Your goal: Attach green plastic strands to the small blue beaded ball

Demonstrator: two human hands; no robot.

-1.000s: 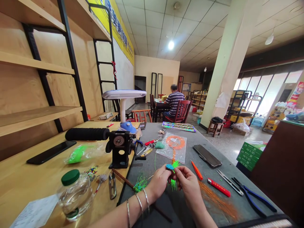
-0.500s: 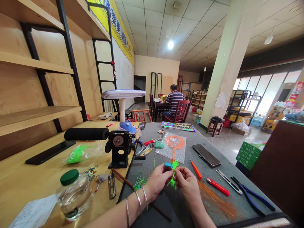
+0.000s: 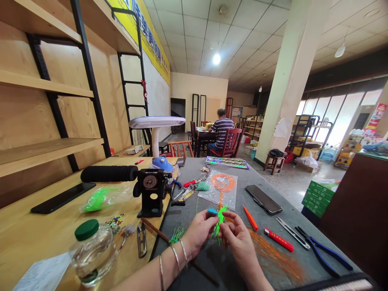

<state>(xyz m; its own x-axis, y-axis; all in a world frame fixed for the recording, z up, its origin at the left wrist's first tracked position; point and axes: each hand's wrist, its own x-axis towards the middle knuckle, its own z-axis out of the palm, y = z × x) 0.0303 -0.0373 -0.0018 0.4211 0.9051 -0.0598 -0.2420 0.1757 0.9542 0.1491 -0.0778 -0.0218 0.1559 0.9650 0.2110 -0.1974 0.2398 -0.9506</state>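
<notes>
My left hand (image 3: 200, 227) is closed, pinching a small blue textured piece (image 3: 212, 211) with a tuft of bright green strands (image 3: 220, 220) sticking out of its right end. Against the tuft's right side is my right hand (image 3: 238, 233), its thumb and index finger curled around some of the strands; exactly what lies between the fingertips is partly hidden. Below and left, a dark brown stick (image 3: 156, 228), partly covered by my left forearm, lies near a bundle of blue-green strands (image 3: 177, 235). Loose orange strands (image 3: 275, 254) spread over the grey mat right of my right hand.
A black hand-cranked device (image 3: 153, 198) and a capped water bottle (image 3: 92, 254) stand left. On the right lie an orange marker (image 3: 250, 218), a red-handled tool (image 3: 279, 239), tweezers (image 3: 292, 232), pliers (image 3: 323, 250) and a phone (image 3: 263, 198). A person (image 3: 223, 131) sits farther back.
My right thumb and index finger have spread farther apart along the green tuft. The left hand has shifted slightly left with the blue piece, and the tuft leans more.
</notes>
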